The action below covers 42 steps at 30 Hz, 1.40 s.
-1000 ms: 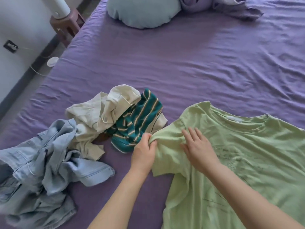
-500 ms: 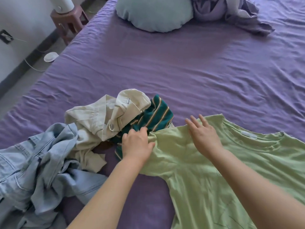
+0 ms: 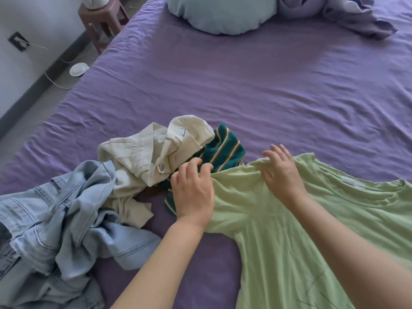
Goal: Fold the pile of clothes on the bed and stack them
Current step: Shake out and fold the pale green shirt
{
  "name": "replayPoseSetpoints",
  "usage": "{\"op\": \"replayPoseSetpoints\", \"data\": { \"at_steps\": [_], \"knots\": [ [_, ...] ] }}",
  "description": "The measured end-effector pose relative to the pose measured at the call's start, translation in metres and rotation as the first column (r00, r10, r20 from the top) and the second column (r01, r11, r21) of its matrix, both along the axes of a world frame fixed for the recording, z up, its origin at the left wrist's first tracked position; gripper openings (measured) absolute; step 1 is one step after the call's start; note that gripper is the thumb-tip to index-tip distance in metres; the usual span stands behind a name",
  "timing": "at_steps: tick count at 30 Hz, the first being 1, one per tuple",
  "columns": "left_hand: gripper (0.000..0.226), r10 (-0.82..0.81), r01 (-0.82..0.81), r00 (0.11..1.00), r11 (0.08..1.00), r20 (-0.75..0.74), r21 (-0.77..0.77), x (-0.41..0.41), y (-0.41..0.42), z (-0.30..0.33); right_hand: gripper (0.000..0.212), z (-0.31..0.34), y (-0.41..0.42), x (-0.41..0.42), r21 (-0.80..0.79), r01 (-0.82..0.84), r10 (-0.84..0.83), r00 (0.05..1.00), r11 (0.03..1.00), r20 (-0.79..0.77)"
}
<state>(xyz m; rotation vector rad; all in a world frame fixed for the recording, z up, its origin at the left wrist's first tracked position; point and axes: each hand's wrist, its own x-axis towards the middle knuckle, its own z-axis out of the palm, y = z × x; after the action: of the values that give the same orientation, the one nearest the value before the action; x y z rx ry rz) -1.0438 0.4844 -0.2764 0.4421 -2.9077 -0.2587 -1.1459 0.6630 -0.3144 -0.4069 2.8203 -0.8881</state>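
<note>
four garments lie on the purple bed (image 3: 267, 90): one light green t-shirt (image 3: 289, 230), spread flat; one teal striped top (image 3: 225, 150); one cream shirt (image 3: 142, 161); one pale denim garment (image 3: 55, 219). the last three are crumpled. taking the green t-shirt as landmark: the striped top touches its sleeve edge on the far left side, the cream shirt lies left of that and partly over it, and the denim lies farthest left, nearest the viewer. two hands are in view. left hand (image 3: 192, 192): fingers curled, tips at the end of the t-shirt sleeve where it meets the striped top; whether they pinch cloth cannot be told. right hand (image 3: 282, 172): fingers (image 3: 273, 152) loosely spread and bent, tips resting on the t-shirt's shoulder fold, thumb against the cloth. well beyond the t-shirt: one blue pillow (image 3: 220, 14), one bunched purple blanket (image 3: 347, 16).
</note>
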Motion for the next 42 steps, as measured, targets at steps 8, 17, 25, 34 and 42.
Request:
{"op": "replayPoseSetpoints", "data": {
  "at_steps": [8,17,25,34,42],
  "knots": [
    [0.045,-0.65,0.654,0.673,0.746,0.354,0.128,0.079,0.068,-0.051,0.049,-0.017,0.068,0.189,0.338,-0.072,0.092,0.995,0.938,-0.044],
    [0.06,-0.404,0.398,0.763,0.909,0.505,0.125,0.108,0.082,-0.054,0.069,-0.021,0.069,0.221,0.546,-0.274,0.095,0.938,0.792,0.333],
    [0.05,0.073,-0.468,0.861,0.501,0.503,0.729,0.241,0.111,-0.03,0.066,-0.001,0.088,0.325,0.461,-0.365,0.173,0.897,0.809,0.407],
    [0.015,0.044,-0.546,0.836,0.173,0.547,0.82,0.363,0.13,-0.007,0.063,0.015,0.111,0.435,0.371,-0.289,0.13,0.908,0.882,0.399],
    [0.018,-0.056,-0.338,0.929,0.274,0.365,0.9,0.379,0.105,0.029,0.061,0.025,0.123,0.46,0.343,-0.18,0.036,0.921,0.922,0.388]
  ]
}}
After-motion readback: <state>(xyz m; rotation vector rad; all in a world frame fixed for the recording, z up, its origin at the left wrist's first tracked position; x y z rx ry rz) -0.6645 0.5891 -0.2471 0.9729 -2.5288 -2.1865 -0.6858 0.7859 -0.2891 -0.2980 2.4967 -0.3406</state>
